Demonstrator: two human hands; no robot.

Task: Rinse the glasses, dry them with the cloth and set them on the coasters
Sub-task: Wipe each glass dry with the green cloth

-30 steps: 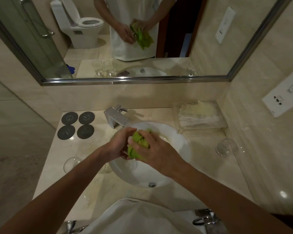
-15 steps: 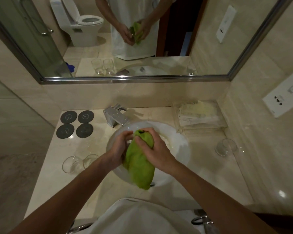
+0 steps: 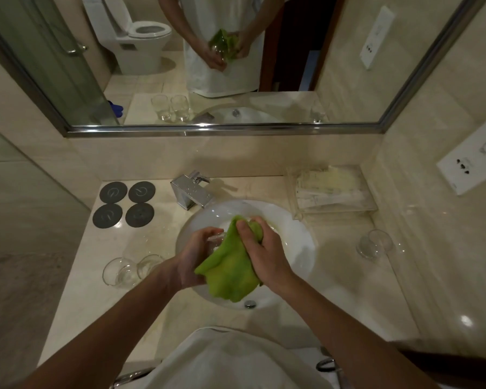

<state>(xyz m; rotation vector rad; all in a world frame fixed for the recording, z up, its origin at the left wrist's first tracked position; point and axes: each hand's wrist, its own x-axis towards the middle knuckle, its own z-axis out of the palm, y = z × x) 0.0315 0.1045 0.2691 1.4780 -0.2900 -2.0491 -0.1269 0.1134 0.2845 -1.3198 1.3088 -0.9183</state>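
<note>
Centrally, over the white basin [image 3: 298, 234], a clear drinking glass [image 3: 215, 239] was held in the left hand [image 3: 192, 258], whose fingers were curled around its side. A green cloth [image 3: 230, 266] was draped against the glass and hung down over the basin. The right hand [image 3: 261, 255] gripped the cloth, its fingers bunched into the upper folds and its thumb pressed on top.

Two more clear glasses [image 3: 132, 270] stood side by side on the beige marble bench [image 3: 96, 290], just left of the basin and partly hidden behind the left forearm. A fourth glass [image 3: 375, 244] stood on the bench right of the basin, well apart from the others. Four round dark grey coasters [image 3: 124, 203] lay in a two-by-two block at the far left corner of the bench, each one bare.

A square chrome tap [image 3: 191, 192] stood behind the basin. A clear plastic tray [image 3: 331, 192] of pale folded items sat at the far right. Above, a wall mirror [image 3: 208, 66] reflected the person's torso, the hands with the cloth and glass, and a white toilet [image 3: 141, 35].
</note>
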